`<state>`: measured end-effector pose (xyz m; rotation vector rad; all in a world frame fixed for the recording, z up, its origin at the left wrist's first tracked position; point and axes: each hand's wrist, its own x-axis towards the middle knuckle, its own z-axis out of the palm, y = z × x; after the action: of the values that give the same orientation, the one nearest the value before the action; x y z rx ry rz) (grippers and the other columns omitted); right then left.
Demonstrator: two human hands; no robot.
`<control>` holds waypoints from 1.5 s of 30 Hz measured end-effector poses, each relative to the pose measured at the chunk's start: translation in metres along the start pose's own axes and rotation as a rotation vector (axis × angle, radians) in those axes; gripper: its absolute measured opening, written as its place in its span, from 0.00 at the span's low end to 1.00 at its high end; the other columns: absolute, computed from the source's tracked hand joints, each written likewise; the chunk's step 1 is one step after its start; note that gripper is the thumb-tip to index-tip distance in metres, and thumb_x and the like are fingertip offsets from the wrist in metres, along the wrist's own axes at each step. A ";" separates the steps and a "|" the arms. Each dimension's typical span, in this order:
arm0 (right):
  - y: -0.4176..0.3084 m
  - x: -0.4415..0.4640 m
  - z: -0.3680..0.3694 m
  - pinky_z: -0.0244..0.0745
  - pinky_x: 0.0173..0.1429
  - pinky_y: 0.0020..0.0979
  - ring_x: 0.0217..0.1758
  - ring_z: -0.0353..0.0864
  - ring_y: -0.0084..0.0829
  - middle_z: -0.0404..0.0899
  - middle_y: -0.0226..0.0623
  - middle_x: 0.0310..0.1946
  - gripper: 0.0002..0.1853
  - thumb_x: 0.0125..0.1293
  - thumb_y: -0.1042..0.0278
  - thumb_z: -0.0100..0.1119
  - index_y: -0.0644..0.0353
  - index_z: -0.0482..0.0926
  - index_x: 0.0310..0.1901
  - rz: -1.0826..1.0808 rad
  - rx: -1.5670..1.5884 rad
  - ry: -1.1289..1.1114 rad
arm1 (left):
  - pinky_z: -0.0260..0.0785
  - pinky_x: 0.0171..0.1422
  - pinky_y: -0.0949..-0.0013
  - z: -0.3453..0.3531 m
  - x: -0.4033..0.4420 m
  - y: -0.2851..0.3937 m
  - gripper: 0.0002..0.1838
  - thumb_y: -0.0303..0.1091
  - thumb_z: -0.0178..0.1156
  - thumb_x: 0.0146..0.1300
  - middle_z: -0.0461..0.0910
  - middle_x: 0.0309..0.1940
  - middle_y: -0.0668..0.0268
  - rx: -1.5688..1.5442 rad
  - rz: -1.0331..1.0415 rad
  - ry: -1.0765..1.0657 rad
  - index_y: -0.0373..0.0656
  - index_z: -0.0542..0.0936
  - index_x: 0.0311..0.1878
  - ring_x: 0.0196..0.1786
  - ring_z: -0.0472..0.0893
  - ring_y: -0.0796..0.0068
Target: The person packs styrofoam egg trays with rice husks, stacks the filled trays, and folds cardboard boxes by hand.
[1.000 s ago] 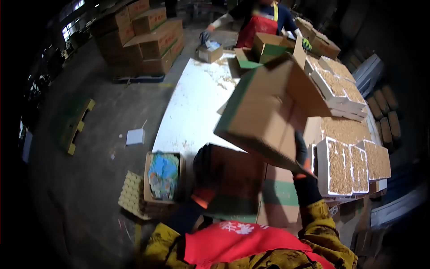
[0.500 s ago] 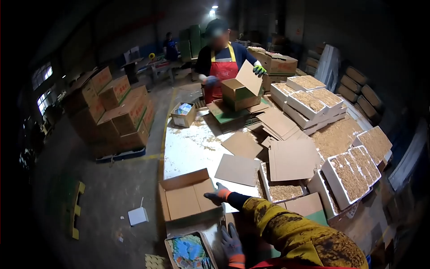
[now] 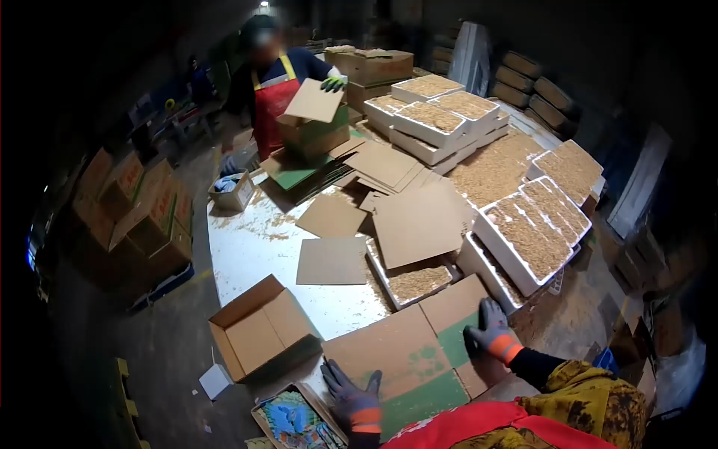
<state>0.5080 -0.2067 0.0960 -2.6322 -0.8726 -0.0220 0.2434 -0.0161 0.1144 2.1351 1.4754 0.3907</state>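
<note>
A flat folded cardboard carton (image 3: 396, 343), brown with green panels and a green print, lies in front of me. My left hand (image 3: 348, 391), in a dark grey glove with an orange cuff, rests at its left edge with fingers spread. On its right end, my right hand (image 3: 493, 329) lies flat in a matching glove, fingers apart. Just left of the carton stands an erected open box (image 3: 265, 325) with nothing visible inside. Beside my left hand is a small box (image 3: 260, 413) of colourful printed packets.
White foam trays (image 3: 523, 232) filled with brown shavings-like material stand at the right. Loose cardboard sheets (image 3: 419, 217) lie mid-table. Across the table, a co-worker in a red apron (image 3: 269, 116) handles a carton (image 3: 314, 131). Stacked boxes (image 3: 146, 209) stand on the floor at left.
My right hand has left the erected box and moved right onto the flat carton. My left hand now lies on that carton's left edge. The view has swung right.
</note>
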 end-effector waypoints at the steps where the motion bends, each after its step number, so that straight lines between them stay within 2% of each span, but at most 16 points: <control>1: 0.005 -0.005 -0.001 0.45 0.71 0.48 0.69 0.51 0.53 0.55 0.54 0.66 0.49 0.48 0.44 0.63 0.61 0.54 0.68 0.012 0.039 -0.038 | 0.47 0.73 0.59 0.004 0.001 -0.004 0.57 0.57 0.69 0.44 0.50 0.70 0.49 0.001 0.037 0.033 0.36 0.51 0.70 0.72 0.51 0.54; 5: 0.000 0.008 -0.024 0.46 0.72 0.46 0.71 0.51 0.50 0.52 0.53 0.68 0.50 0.52 0.41 0.62 0.61 0.51 0.69 0.192 0.317 -0.053 | 0.48 0.73 0.58 0.022 -0.002 -0.016 0.50 0.51 0.65 0.52 0.53 0.68 0.45 -0.002 0.108 0.129 0.36 0.51 0.70 0.72 0.52 0.51; 15: 0.041 0.017 0.003 0.52 0.71 0.37 0.69 0.56 0.47 0.59 0.54 0.65 0.47 0.51 0.45 0.65 0.69 0.58 0.65 0.107 0.578 -0.163 | 0.56 0.68 0.60 0.012 -0.002 -0.018 0.40 0.41 0.63 0.56 0.62 0.64 0.44 -0.383 0.130 0.214 0.36 0.57 0.68 0.65 0.64 0.49; 19: 0.043 0.013 -0.007 0.53 0.70 0.38 0.69 0.56 0.48 0.59 0.53 0.65 0.46 0.50 0.48 0.67 0.69 0.59 0.65 -0.004 0.603 -0.190 | 0.64 0.58 0.66 -0.039 -0.024 0.042 0.35 0.27 0.61 0.58 0.71 0.54 0.53 -0.781 0.150 0.444 0.36 0.59 0.68 0.55 0.72 0.63; 23: 0.012 0.010 -0.067 0.52 0.71 0.37 0.69 0.55 0.46 0.58 0.52 0.65 0.48 0.48 0.58 0.70 0.69 0.54 0.67 -0.193 0.641 -0.015 | 0.66 0.56 0.71 -0.050 -0.005 0.008 0.29 0.19 0.58 0.59 0.70 0.51 0.61 -0.925 0.038 0.407 0.34 0.63 0.64 0.51 0.73 0.70; 24: 0.003 0.014 -0.079 0.52 0.71 0.37 0.70 0.55 0.44 0.58 0.51 0.66 0.49 0.48 0.60 0.71 0.69 0.52 0.67 -0.252 0.733 0.096 | 0.67 0.58 0.71 -0.039 0.003 -0.018 0.21 0.20 0.54 0.62 0.71 0.51 0.62 -1.260 0.200 0.473 0.35 0.67 0.60 0.51 0.73 0.70; 27: -0.024 0.024 -0.132 0.54 0.70 0.35 0.69 0.56 0.37 0.57 0.46 0.66 0.50 0.49 0.66 0.71 0.69 0.48 0.68 -0.150 0.972 0.245 | 0.68 0.57 0.69 -0.069 0.017 -0.046 0.17 0.24 0.51 0.65 0.73 0.51 0.61 -1.162 0.417 0.552 0.35 0.69 0.57 0.51 0.74 0.70; 29: -0.027 0.035 -0.154 0.68 0.58 0.29 0.54 0.72 0.27 0.72 0.39 0.55 0.30 0.58 0.70 0.63 0.68 0.64 0.61 -0.058 1.430 -0.088 | 0.67 0.56 0.68 -0.100 0.013 -0.011 0.17 0.31 0.53 0.66 0.73 0.52 0.62 -1.124 0.377 0.647 0.36 0.70 0.57 0.50 0.74 0.70; 31: -0.024 0.039 -0.160 0.70 0.55 0.27 0.48 0.75 0.24 0.78 0.36 0.46 0.18 0.61 0.72 0.59 0.67 0.72 0.53 -0.159 1.608 -0.140 | 0.66 0.55 0.65 -0.131 -0.005 0.024 0.19 0.37 0.55 0.66 0.74 0.50 0.62 -0.938 0.401 0.712 0.37 0.71 0.56 0.49 0.74 0.69; 35: 0.000 0.036 -0.172 0.69 0.54 0.26 0.47 0.75 0.23 0.79 0.31 0.45 0.15 0.62 0.72 0.59 0.65 0.75 0.51 -0.215 1.347 -0.313 | 0.66 0.53 0.59 -0.188 -0.013 0.078 0.21 0.42 0.53 0.66 0.78 0.43 0.60 -0.272 0.790 0.740 0.35 0.73 0.54 0.46 0.76 0.65; 37: 0.011 0.041 -0.166 0.69 0.54 0.27 0.47 0.74 0.22 0.79 0.31 0.44 0.14 0.62 0.72 0.59 0.64 0.76 0.50 -0.206 1.359 -0.332 | 0.64 0.55 0.57 -0.206 -0.022 0.102 0.22 0.42 0.53 0.65 0.78 0.44 0.59 0.052 0.869 0.482 0.36 0.72 0.55 0.48 0.76 0.61; 39: 0.016 0.041 -0.175 0.68 0.57 0.28 0.51 0.72 0.22 0.76 0.33 0.50 0.19 0.63 0.71 0.59 0.64 0.72 0.55 -0.274 1.274 -0.319 | 0.61 0.60 0.57 -0.217 -0.029 0.121 0.23 0.39 0.53 0.64 0.76 0.51 0.56 0.392 0.803 -0.022 0.38 0.70 0.60 0.51 0.75 0.55; 40: 0.008 0.035 -0.179 0.66 0.62 0.29 0.57 0.70 0.26 0.70 0.38 0.58 0.28 0.61 0.71 0.60 0.63 0.64 0.62 -0.313 1.257 -0.158 | 0.64 0.57 0.58 -0.218 -0.022 0.119 0.19 0.36 0.52 0.62 0.78 0.46 0.53 0.256 0.835 -0.025 0.40 0.75 0.56 0.49 0.75 0.49; 42: -0.033 0.019 -0.218 0.59 0.68 0.37 0.64 0.64 0.44 0.64 0.50 0.61 0.37 0.55 0.70 0.63 0.62 0.59 0.66 -0.546 0.740 0.478 | 0.69 0.48 0.65 -0.230 -0.001 0.117 0.16 0.32 0.51 0.62 0.81 0.41 0.54 0.145 0.787 -0.292 0.37 0.78 0.51 0.43 0.79 0.60; 44: -0.069 0.020 -0.227 0.51 0.71 0.47 0.68 0.58 0.50 0.59 0.46 0.66 0.40 0.54 0.51 0.60 0.59 0.59 0.66 -0.975 0.661 0.619 | 0.69 0.46 0.72 -0.238 0.015 0.126 0.16 0.30 0.51 0.62 0.82 0.40 0.59 0.074 0.591 -0.630 0.36 0.78 0.51 0.41 0.79 0.72; 45: -0.097 0.003 -0.238 0.46 0.73 0.48 0.70 0.55 0.48 0.56 0.45 0.67 0.39 0.56 0.46 0.56 0.56 0.59 0.66 -0.953 0.484 0.404 | 0.69 0.46 0.74 -0.240 0.023 0.132 0.16 0.29 0.51 0.62 0.82 0.40 0.62 0.031 0.446 -0.789 0.35 0.78 0.51 0.42 0.78 0.79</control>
<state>0.4775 -0.2154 0.3507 -1.5060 -1.6211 -0.4920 0.2339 0.0277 0.3849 2.2395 0.5673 -0.3131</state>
